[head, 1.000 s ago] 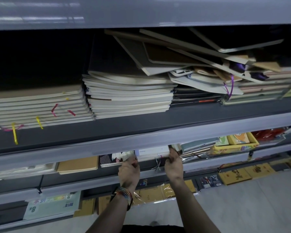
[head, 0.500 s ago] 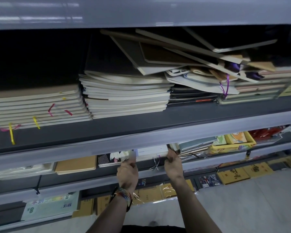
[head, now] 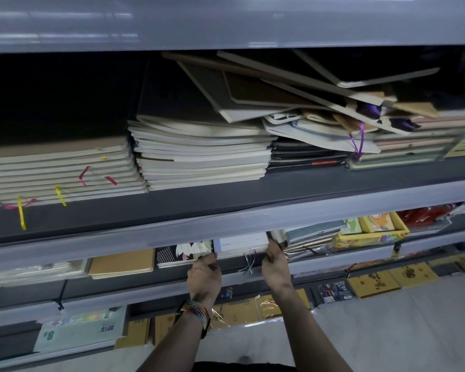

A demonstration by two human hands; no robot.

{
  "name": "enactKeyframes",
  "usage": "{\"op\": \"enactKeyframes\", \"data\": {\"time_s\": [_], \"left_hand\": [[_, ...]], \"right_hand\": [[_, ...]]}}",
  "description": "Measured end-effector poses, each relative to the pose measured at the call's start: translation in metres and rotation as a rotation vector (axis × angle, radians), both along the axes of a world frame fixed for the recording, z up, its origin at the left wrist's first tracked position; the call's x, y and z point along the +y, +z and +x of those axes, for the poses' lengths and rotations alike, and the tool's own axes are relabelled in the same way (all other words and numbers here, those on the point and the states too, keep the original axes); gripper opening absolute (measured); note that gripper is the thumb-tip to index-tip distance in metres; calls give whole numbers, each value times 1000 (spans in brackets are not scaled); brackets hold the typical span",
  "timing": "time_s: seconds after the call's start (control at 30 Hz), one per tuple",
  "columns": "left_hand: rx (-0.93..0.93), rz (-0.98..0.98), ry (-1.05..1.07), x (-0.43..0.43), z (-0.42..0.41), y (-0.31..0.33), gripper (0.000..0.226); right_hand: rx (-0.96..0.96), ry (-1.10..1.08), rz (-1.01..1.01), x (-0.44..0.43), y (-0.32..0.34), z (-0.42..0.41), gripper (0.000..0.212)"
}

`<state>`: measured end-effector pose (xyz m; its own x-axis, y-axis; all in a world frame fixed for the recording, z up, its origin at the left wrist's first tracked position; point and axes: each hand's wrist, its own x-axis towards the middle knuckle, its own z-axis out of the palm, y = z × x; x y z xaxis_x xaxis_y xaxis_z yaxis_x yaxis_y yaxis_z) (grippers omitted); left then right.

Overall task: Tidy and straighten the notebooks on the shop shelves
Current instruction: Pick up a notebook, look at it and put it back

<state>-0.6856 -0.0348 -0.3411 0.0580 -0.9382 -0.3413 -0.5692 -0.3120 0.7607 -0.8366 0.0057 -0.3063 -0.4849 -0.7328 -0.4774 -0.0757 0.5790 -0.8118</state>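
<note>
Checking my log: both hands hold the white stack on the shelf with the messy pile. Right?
Wrong shelf: in the head view the left hand and right hand hold the white stack one shelf below the messy pile.

Glossy shelf fronts (head: 226, 22), matt paper notebooks (head: 202, 157), shiny plastic wrap (head: 253, 310), woven cloth wristband (head: 196, 312).

Upper shelf (head: 226, 204): notebook stacks (head: 199, 162) along it, jumbled pile (head: 306, 98) toward the right end.
Middle shelf (head: 118, 285): white notebook stack (head: 240, 244), brown notebooks (head: 121, 264).
</note>
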Motion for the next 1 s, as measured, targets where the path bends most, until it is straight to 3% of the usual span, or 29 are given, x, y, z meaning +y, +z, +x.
{"op": "enactKeyframes", "data": {"time_s": [0.2, 0.33, 0.6, 0.87, 1.0], "left_hand": [[-30, 12, 6, -1, -1, 6, 23], [-119, 5, 63, -4, -3, 14, 20], [24, -128, 213, -11, -8, 25, 20], [292, 193, 155, -24, -21, 33, 48], [387, 242, 215, -30, -22, 35, 30]], "right_hand": [[14, 16, -15, -1, -7, -5, 55], [-119, -97, -33, -2, -3, -4, 55], [-314, -247, -66, -7, 5, -5, 42], [-332, -219, -50, -10, 10, -9, 49], [-323, -200, -52, -13, 8, -10, 50]]}}
